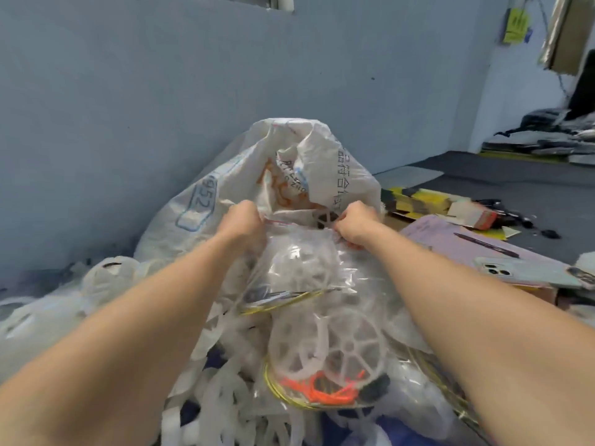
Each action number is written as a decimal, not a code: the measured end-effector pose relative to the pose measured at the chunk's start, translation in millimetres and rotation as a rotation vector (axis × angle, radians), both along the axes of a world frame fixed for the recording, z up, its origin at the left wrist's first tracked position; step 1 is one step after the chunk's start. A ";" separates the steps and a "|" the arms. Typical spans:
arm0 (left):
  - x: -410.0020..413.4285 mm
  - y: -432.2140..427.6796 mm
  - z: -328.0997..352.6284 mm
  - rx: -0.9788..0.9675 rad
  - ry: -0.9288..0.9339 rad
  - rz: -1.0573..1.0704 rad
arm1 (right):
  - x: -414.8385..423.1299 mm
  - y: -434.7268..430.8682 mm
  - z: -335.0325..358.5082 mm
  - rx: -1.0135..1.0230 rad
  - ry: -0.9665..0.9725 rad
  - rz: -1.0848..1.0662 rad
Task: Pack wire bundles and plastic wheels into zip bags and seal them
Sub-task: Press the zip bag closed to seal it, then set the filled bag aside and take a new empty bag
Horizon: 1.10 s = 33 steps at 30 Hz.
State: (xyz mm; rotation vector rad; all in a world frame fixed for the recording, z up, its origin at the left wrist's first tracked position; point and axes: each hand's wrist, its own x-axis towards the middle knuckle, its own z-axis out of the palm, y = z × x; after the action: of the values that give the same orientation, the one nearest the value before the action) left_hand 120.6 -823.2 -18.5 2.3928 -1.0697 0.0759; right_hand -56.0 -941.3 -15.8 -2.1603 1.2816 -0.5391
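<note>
So, dead centre of the frame, a clear zip bag was held up by its top edge, one corner per hand. The left hand was curled into a pinch on the top left corner, right where the red zip strip ran. The right hand was bunched the same way on the top right corner, with the fingers tucked under so the tips couldn't really be seen. Whether the zip was closed couldn't be told, too blurry. Inside the bag, white plastic wheels were packed in the upper part, and a wire bundle with yellow in it was laid across the bottom. Just below, in the lower middle, a second bag was lying on the pile, with spoked wheels and orange wires seen through it. Loose wheels were scattered over the lower left. Behind the hands, a big white woven sack with printed text was slumped against the blue-grey wall. Off at the right edge, a phone and a pen were laid on a pinkish surface.
</note>
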 end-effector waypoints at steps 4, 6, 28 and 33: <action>1.2 0.7 4.3 0.262 -0.149 -0.039 | 7.6 9.0 10.8 -0.106 0.205 -0.021; -0.6 10.1 9.4 0.232 -0.117 -0.053 | 4.9 24.4 24.2 -0.193 0.268 -0.048; -47.9 657.5 85.5 0.502 -0.072 0.225 | 88.8 652.2 40.2 -0.222 -0.278 0.938; -56.6 773.1 53.6 0.541 0.107 0.354 | 93.6 728.3 8.4 -0.198 -0.181 1.076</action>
State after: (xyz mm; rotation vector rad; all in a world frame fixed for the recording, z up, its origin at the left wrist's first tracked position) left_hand 64.0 -50.1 35.1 3.0106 -0.6610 -0.2473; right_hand 37.6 -213.0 -7.4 -2.4837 -0.1286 -0.3738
